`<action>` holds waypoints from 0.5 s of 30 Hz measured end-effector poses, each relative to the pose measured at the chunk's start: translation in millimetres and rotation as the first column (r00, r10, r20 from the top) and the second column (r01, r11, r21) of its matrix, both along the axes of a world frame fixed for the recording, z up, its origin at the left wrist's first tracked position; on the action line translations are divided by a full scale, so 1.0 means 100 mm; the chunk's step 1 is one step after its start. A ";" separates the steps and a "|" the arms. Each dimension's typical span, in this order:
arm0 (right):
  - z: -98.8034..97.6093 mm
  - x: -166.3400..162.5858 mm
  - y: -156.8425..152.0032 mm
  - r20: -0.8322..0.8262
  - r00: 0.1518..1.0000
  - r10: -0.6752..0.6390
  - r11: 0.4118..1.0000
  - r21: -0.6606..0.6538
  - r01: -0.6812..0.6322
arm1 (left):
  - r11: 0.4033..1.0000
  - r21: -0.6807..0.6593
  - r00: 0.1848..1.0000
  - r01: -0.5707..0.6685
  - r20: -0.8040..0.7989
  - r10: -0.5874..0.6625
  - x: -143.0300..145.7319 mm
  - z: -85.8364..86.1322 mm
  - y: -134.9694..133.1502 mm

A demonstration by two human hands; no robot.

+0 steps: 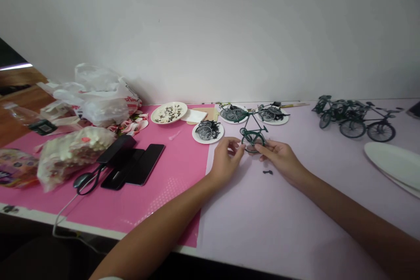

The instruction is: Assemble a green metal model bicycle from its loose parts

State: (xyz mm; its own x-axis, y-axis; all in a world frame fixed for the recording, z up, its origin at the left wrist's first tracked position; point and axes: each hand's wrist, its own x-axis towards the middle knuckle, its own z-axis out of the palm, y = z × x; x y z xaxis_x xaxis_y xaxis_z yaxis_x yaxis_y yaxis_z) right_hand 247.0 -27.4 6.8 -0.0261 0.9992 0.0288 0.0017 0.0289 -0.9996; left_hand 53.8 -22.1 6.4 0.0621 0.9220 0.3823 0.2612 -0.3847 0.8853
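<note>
A dark green model bicycle is held tilted over the lilac part of the table, with one spoked wheel low and near me. My right hand is closed on that wheel from the right, pinching its rim with thumb and fingers. From the left, my left hand curls its fingers and thumb against the wheel's other side; its exact contact is partly hidden. Just below lies a small black part on the table. Behind, white plates hold grey wheels, green bicycle frame parts and black parts.
Several assembled model bicycles stand at the right, beyond stacked white plates. On the pink left side are phones, a black adapter, plastic bags and a plate of small bits. A wall rises behind.
</note>
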 end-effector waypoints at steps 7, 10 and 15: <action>0.02 -0.02 -0.02 0.072 0.995 0.065 0.997 0.027 -0.067 | 0.932 -0.223 0.937 0.286 0.269 -0.223 0.02 0.03 0.02; 0.01 -0.03 -0.03 0.108 0.992 0.071 0.997 0.027 -0.074 | 0.905 -0.254 0.905 0.341 0.348 -0.243 0.01 0.04 0.02; 0.01 -0.04 -0.04 0.163 0.987 0.003 0.998 0.060 -0.013 | 0.898 -0.299 0.908 0.323 0.365 -0.205 -0.01 0.06 0.04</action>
State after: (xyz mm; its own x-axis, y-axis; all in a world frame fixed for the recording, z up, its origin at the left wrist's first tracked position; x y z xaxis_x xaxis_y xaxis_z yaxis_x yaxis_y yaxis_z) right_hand 243.4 -31.4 7.8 -0.0436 0.9955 0.0844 0.1635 0.0905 -0.9824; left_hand 53.0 -17.7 12.5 0.2526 0.9639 0.0843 -0.1232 -0.0543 0.9909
